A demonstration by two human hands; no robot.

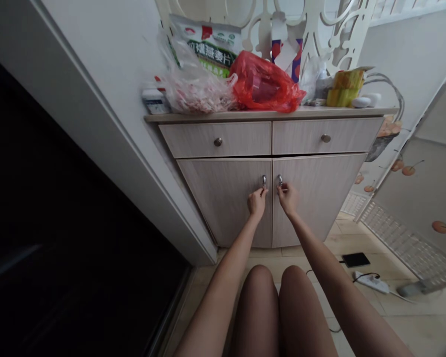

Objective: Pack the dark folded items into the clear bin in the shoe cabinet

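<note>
Both arms reach forward to a pale wood-grain cabinet, whose left door (223, 208) and right door (312, 203) meet at a middle seam. My left hand (257, 202) pinches the lower part of the left metal door handle (264, 179). On the other side of the seam, the fingers of my right hand (288, 197) close on the lower end of the right metal door handle (280, 179). The doors look closed. Above them are two drawers, the left with a round knob (218, 142) and the right with a similar knob (325, 138).
On the cabinet top stand a red plastic bag (263, 84), a clear bag (204, 94), an oat packet (211, 44) and a yellow pack (345, 89). A power strip (371, 281) and a black phone-like device (356, 260) lie on the floor at right.
</note>
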